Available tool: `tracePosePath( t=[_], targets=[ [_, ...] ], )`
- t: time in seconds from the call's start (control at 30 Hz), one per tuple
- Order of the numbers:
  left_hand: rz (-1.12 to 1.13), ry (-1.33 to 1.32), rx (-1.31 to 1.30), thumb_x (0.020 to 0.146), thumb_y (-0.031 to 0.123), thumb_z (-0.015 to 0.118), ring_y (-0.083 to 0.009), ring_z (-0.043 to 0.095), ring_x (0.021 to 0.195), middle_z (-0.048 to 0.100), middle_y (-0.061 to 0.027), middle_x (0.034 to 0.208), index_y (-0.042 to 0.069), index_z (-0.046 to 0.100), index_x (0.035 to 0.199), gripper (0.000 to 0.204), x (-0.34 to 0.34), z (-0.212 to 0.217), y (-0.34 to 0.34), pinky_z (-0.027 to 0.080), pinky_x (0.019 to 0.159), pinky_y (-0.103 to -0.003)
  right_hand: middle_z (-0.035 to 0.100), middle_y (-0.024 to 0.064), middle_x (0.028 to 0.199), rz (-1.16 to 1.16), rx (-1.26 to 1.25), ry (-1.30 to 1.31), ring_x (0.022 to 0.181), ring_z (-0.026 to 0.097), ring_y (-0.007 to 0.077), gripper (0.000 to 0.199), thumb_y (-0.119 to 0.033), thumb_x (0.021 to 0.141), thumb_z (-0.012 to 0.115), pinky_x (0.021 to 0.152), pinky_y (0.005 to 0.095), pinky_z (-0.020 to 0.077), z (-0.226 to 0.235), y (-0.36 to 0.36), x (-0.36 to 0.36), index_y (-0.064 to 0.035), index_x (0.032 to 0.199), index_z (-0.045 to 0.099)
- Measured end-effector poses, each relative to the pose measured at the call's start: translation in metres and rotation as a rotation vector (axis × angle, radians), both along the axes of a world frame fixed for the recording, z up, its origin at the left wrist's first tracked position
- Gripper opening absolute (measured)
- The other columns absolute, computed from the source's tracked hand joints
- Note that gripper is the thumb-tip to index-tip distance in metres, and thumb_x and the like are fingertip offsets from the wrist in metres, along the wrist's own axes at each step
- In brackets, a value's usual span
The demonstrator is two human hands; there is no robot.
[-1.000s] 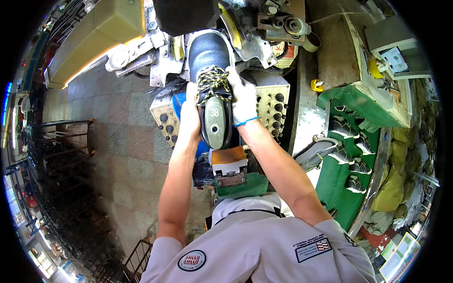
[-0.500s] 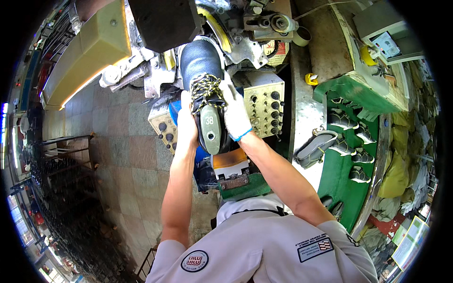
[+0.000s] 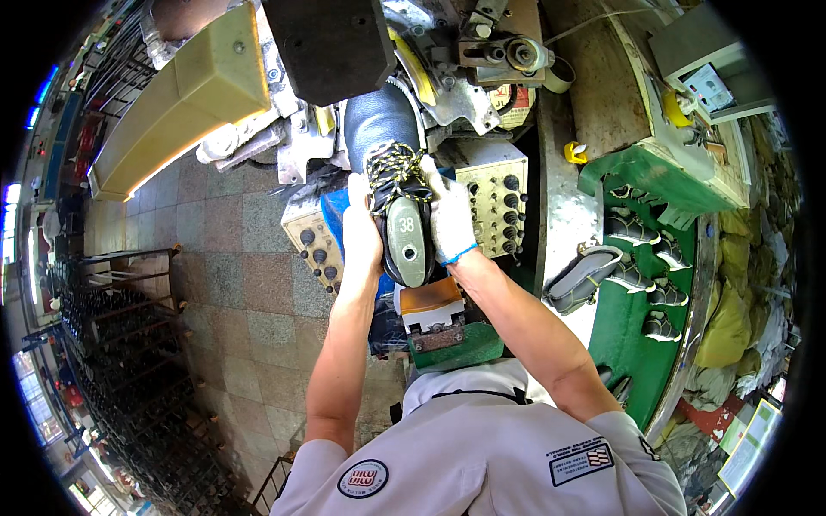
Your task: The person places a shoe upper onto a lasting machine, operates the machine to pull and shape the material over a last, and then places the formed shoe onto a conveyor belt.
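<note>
A black leather shoe upper (image 3: 377,129) with yellow-and-black laces (image 3: 396,172) sits on a grey shoe last (image 3: 407,225), sole side down and heel toward me. Its toe lies among the metal clamps of a machine, partly under a dark metal block (image 3: 329,50). My left hand (image 3: 363,225) presses along the left side near the heel, closed on the shoe with fingers mostly hidden. On the other side my right hand (image 3: 450,215), in a white glove with a blue cuff, grips it, thumb raised beside the laces. An orange-brown pad (image 3: 430,296) is just below the heel.
A yellow machine cover (image 3: 185,107) juts out at upper left. Knobbed control boxes (image 3: 490,202) flank the shoe. To the right, a grey shoe (image 3: 583,279) rests on a metal ledge, beside several shoes on a green shelf (image 3: 615,318). Dark racks (image 3: 129,344) stand at left.
The whole view has shifted, so the scene sits farther right and slightly lower. Both hands keep hold of the shoe; the dark block now overlaps more of its toe in view.
</note>
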State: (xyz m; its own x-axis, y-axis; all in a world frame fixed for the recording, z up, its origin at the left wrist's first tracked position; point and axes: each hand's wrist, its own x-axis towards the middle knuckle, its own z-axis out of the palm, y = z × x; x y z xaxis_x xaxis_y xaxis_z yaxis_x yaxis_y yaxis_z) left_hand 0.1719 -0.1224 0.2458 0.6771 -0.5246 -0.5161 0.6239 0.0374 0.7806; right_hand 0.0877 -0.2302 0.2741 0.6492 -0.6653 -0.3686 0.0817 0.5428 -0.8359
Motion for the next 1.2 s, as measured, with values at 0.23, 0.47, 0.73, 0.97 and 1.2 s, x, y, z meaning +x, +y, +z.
tracePosePath(
  t=[0.23,0.47,0.73,0.97,1.2],
  targets=[
    [0.075,-0.141,0.019,0.107,0.058,0.035,-0.0128,0.061,0.078,0.071,-0.0039,0.093,0.002,0.073,0.106,0.067,-0.008,-0.007,-0.009,0.049,0.075,-0.03,0.066,-0.0023,0.083,0.009,-0.085,0.003,0.073,0.051,0.0064,0.043,-0.04,0.101,0.063,0.065,0.0251,0.045,-0.02,-0.005,0.001,0.0012,0.093,0.073],
    [0.123,-0.2,-0.065,0.109,0.051,0.033,-0.0117,0.06,0.08,0.072,-0.0042,0.092,0.0,0.073,0.103,0.065,-0.01,-0.018,-0.012,0.049,0.078,-0.031,0.069,-0.0006,0.093,-0.008,-0.08,-0.125,0.082,0.056,0.0055,0.035,-0.03,0.102,0.062,0.073,0.0247,0.0493,-0.026,-0.003,0.001,0.0033,0.103,0.072],
    [0.117,-0.155,-0.116,0.109,0.052,0.033,-0.0127,0.061,0.082,0.071,-0.0026,0.097,0.002,0.07,0.111,0.063,-0.015,0.005,-0.016,0.049,0.079,-0.03,0.07,-0.0003,0.097,-0.021,-0.173,-0.082,0.082,0.057,0.0062,0.037,-0.034,0.101,0.063,0.072,0.026,0.0483,-0.024,-0.007,-0.001,0.0018,0.105,0.072],
    [-0.104,-0.661,0.526,0.1,0.036,0.059,-0.0309,0.066,0.107,0.067,-0.0215,0.121,-0.005,0.053,0.136,0.055,-0.07,-0.12,0.09,0.051,0.093,-0.04,0.068,0.0192,0.119,-0.11,-0.135,0.091,0.089,0.069,0.021,0.05,-0.039,0.105,0.048,0.07,0.0281,0.0554,-0.026,-0.034,-0.097,0.0039,0.129,0.058],
    [-0.434,-0.714,0.725,0.094,0.01,0.05,-0.0443,0.043,0.137,0.042,-0.0316,0.148,-0.006,0.027,0.152,0.064,-0.158,-0.235,0.127,0.035,0.112,-0.048,0.07,0.0205,0.106,-0.24,0.033,0.214,0.085,0.072,0.0291,0.047,-0.029,0.097,0.068,0.065,0.0322,0.0557,-0.054,-0.032,-0.226,0.0059,0.127,0.056]
  ],
)
